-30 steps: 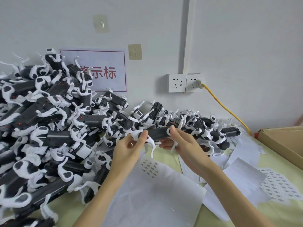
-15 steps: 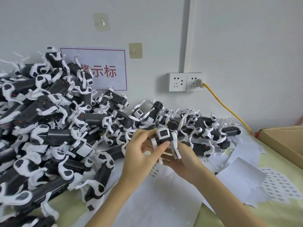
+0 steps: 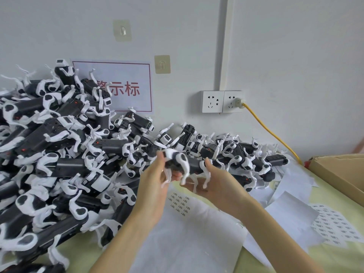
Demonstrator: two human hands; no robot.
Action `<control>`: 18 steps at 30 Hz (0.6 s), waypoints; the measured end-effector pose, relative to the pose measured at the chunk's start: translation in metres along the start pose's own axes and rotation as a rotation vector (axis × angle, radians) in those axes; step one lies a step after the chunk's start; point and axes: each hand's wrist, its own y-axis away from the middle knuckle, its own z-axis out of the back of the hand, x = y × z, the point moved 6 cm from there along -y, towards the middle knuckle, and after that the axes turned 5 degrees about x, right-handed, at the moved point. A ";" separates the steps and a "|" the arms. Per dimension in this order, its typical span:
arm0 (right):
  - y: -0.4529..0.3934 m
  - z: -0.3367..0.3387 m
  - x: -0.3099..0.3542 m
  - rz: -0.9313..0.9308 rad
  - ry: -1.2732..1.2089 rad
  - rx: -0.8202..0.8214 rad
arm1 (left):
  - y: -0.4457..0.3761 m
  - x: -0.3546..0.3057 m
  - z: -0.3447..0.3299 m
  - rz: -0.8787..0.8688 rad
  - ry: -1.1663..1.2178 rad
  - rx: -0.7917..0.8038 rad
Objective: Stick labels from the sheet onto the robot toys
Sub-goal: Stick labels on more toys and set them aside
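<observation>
Both my hands hold one black-and-white robot dog toy point(image 3: 182, 163) above the table, its white legs hanging down. My left hand point(image 3: 155, 180) grips its front end, fingers curled around the head. My right hand point(image 3: 214, 184) cups the rear from below, thumb on the body. Under the hands lies a white label sheet point(image 3: 180, 203) with several small printed labels left on it. A big pile of the same robot toys point(image 3: 59, 158) covers the table's left side and runs along the wall.
A second label sheet point(image 3: 332, 227) lies at the right among loose white backing papers point(image 3: 291, 209). An open cardboard box point(image 3: 338, 174) stands at the far right. A yellow cable point(image 3: 271, 133) runs from the wall socket point(image 3: 222, 101) down behind the toys.
The toy has been turned in my hands from end-on to lying sideways with its legs down. My hands have shifted slightly right.
</observation>
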 end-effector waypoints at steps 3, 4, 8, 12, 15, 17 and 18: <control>0.003 0.001 0.014 0.094 0.151 0.081 | -0.008 0.000 0.022 0.057 -0.114 -0.114; 0.004 0.000 0.017 0.135 0.223 0.080 | -0.009 0.001 0.029 0.072 -0.170 -0.178; 0.006 -0.003 0.019 0.237 0.508 0.040 | -0.004 0.000 0.027 0.023 -0.294 -0.207; 0.009 -0.015 0.017 0.256 0.704 0.147 | 0.009 -0.015 0.024 -0.287 -0.389 -0.380; 0.012 -0.020 0.019 0.307 0.798 0.167 | 0.009 -0.024 0.023 -0.415 -0.451 -0.328; 0.014 -0.020 0.022 0.335 0.801 0.160 | 0.008 -0.028 0.019 -0.442 -0.456 -0.223; 0.015 -0.020 0.023 0.343 0.799 0.156 | 0.007 -0.030 0.019 -0.429 -0.444 -0.193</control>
